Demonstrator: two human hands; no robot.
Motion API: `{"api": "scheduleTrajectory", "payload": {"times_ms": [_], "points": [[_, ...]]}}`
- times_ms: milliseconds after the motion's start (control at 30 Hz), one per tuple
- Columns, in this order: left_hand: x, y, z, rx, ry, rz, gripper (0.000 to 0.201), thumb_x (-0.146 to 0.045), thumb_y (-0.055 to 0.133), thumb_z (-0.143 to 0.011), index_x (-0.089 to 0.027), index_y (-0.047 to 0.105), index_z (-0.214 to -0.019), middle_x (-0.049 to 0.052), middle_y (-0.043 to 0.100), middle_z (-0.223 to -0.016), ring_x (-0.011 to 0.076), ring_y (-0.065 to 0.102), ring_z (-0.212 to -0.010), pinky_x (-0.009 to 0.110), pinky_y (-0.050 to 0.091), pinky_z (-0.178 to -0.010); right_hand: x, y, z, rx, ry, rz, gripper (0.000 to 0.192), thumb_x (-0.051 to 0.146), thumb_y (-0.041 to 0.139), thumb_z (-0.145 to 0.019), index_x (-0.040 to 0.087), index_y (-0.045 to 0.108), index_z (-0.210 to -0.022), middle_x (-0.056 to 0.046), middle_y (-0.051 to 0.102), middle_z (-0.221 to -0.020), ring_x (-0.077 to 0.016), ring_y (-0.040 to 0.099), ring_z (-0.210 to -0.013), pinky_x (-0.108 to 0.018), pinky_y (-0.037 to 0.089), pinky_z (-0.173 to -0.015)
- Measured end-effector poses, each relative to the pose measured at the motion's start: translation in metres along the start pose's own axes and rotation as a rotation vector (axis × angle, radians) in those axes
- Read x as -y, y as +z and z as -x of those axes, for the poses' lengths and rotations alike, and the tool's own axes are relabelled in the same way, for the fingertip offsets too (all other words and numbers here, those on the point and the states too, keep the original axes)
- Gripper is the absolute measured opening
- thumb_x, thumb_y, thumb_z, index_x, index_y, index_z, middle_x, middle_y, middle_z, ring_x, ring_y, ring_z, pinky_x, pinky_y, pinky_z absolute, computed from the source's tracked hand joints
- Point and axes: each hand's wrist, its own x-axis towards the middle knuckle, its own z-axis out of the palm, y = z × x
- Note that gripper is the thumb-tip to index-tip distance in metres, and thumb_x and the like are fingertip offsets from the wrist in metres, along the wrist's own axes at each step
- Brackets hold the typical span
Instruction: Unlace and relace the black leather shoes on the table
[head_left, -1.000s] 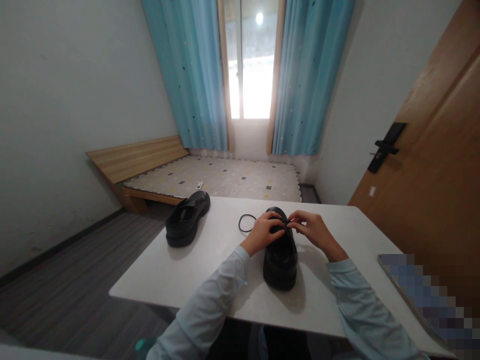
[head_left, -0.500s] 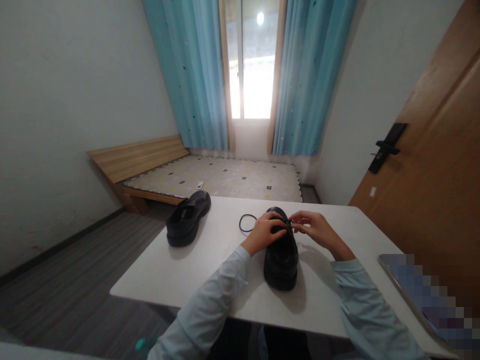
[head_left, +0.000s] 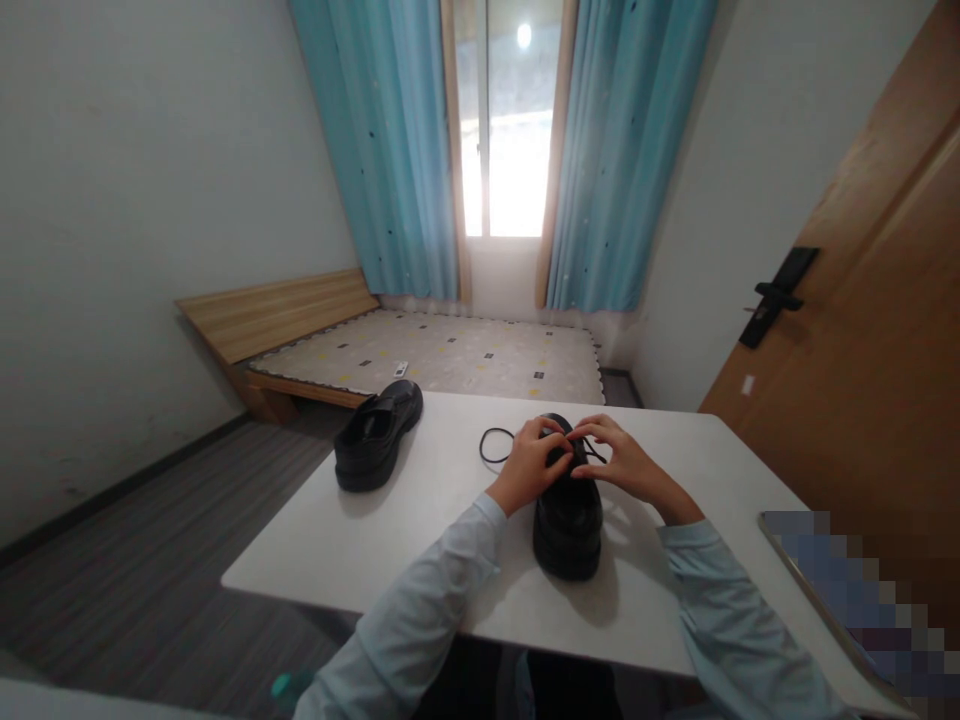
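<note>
A black shoe (head_left: pixel 568 535) stands on the white table in front of me, toe pointing away and heel toward me. My left hand (head_left: pixel 531 465) is closed over the left side of its lacing, fingertips pinching the black shoelace. From the right, my right hand (head_left: pixel 626 462) curls over the same spot, thumb low near the tongue and fingertips at the shoelace, close to the left fingers. A loop of shoelace (head_left: pixel 482 446) lies on the table to the left, and another bit shows under my right hand. My fingers partly hide the knot area.
A second black shoe (head_left: pixel 375 440) stands at the table's left edge, toe pointing away. The white table (head_left: pixel 450 540) has a flat, blurred-out object (head_left: pixel 825 590) at its right edge. Beyond are a bed (head_left: pixel 442 350), blue curtains and a window; a wooden door (head_left: pixel 862 350) is at right.
My right hand has shifted left, its fingertips now meeting the left fingers over the lacing. The shoe's heel has swung slightly right. My left hand stays nearly in place.
</note>
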Motion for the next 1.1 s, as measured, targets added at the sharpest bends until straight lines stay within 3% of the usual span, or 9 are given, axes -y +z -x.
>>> {"api": "scheduleTrajectory", "payload": {"times_ms": [167,267,500,667,800,900,1100], "points": [[-0.005,-0.004,-0.001,-0.035,0.011,0.067,0.011,-0.026,0.055,-0.084,-0.019,0.063,-0.086,0.008,0.057,-0.103,0.0215,0.051,-0.104,0.038,0.040,-0.095,-0.008,0.004,0.001,-0.043,-0.002,-0.001,0.067,0.045,0.076,-0.062,0.025,0.050,-0.120,-0.010,0.053,-0.122,-0.0285,0.050,-0.116,-0.048,0.042,-0.097],[-0.007,-0.010,-0.005,-0.098,-0.027,0.219,0.013,-0.027,0.052,-0.086,-0.017,0.061,-0.083,0.007,0.058,-0.094,0.0196,0.052,-0.097,0.035,0.042,-0.091,-0.014,0.006,0.003,0.014,0.018,-0.046,0.069,0.045,0.074,-0.065,0.025,0.045,-0.124,-0.010,0.052,-0.126,-0.0271,0.049,-0.119,-0.046,0.039,-0.102],[0.000,-0.020,-0.014,-0.283,-0.299,0.917,0.023,-0.039,0.056,-0.083,-0.016,0.057,-0.081,0.003,0.061,-0.085,0.0162,0.058,-0.089,0.034,0.044,-0.089,-0.017,0.008,0.006,0.108,0.121,-0.151,0.067,0.044,0.072,-0.068,0.025,0.043,-0.125,-0.009,0.060,-0.117,-0.0252,0.055,-0.113,-0.046,0.041,-0.100],[0.002,-0.029,-0.015,-0.404,-0.341,1.437,0.024,-0.037,0.063,-0.079,-0.018,0.049,-0.082,0.000,0.061,-0.085,0.0177,0.063,-0.089,0.041,0.046,-0.090,-0.015,0.007,0.007,0.106,0.168,-0.120,0.068,0.045,0.072,-0.067,0.026,0.044,-0.125,-0.009,0.059,-0.118,-0.0267,0.055,-0.114,-0.049,0.043,-0.096],[0.003,-0.035,-0.014,-0.411,-0.373,1.505,0.028,-0.036,0.067,-0.077,-0.020,0.045,-0.084,-0.001,0.060,-0.083,0.0123,0.061,-0.069,0.033,0.051,-0.071,-0.016,0.008,0.008,0.099,0.166,-0.123,0.066,0.045,0.072,-0.067,0.026,0.045,-0.125,-0.009,0.059,-0.119,-0.0267,0.055,-0.114,-0.049,0.044,-0.095],[0.002,-0.038,-0.014,-0.392,-0.362,1.485,0.029,-0.036,0.068,-0.076,-0.021,0.044,-0.083,-0.003,0.059,-0.081,0.0063,0.052,-0.056,0.022,0.045,-0.056,-0.017,0.008,0.008,0.101,0.172,-0.123,0.065,0.045,0.071,-0.068,0.026,0.045,-0.124,-0.010,0.059,-0.119,-0.0266,0.055,-0.114,-0.049,0.044,-0.094],[0.005,-0.044,-0.015,-0.426,-0.314,1.491,0.028,-0.035,0.068,-0.077,-0.021,0.044,-0.081,-0.005,0.052,-0.069,0.0051,0.044,-0.052,0.018,0.036,-0.051,-0.015,0.006,0.008,0.115,0.189,-0.116,0.062,0.045,0.069,-0.070,0.026,0.045,-0.124,-0.010,0.058,-0.121,-0.0269,0.053,-0.116,-0.049,0.044,-0.094]]}}
